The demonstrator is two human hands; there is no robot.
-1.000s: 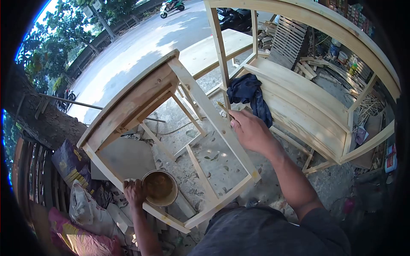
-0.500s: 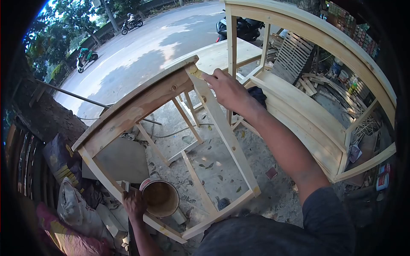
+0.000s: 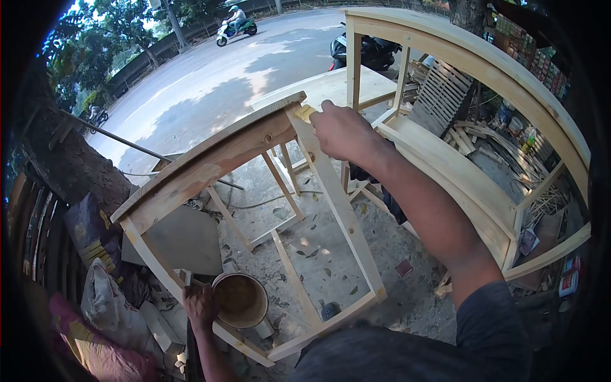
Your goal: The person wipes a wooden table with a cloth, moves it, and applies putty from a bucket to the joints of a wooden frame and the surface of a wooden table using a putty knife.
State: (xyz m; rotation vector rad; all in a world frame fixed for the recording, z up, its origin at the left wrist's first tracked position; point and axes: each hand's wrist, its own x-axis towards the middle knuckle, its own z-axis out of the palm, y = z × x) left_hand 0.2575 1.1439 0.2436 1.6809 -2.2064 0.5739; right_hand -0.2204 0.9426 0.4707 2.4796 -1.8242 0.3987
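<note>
A wooden table frame (image 3: 331,184) lies tilted in front of me, its plank top (image 3: 210,153) facing away. My right hand (image 3: 344,130) is closed on a small yellow piece (image 3: 305,113), pressed against the upper end of the frame's leg, by the plank top. What exactly the piece is, I cannot make out. Lower left, my left hand (image 3: 200,307) is wrapped round the other leg (image 3: 153,261). Just right of that hand stands a round bucket (image 3: 239,299) with a brownish inside.
A larger wooden frame (image 3: 471,48) and a long wooden piece (image 3: 445,172) stand at right. Sacks (image 3: 105,299) and a tree trunk (image 3: 70,159) are at left. Beyond lie a road (image 3: 184,83), a rider on a scooter (image 3: 237,25) and a parked motorcycle (image 3: 372,51).
My right hand has shifted slightly right and down, and more of the yellow piece shows. The view has shifted a little. Riders on the road have moved.
</note>
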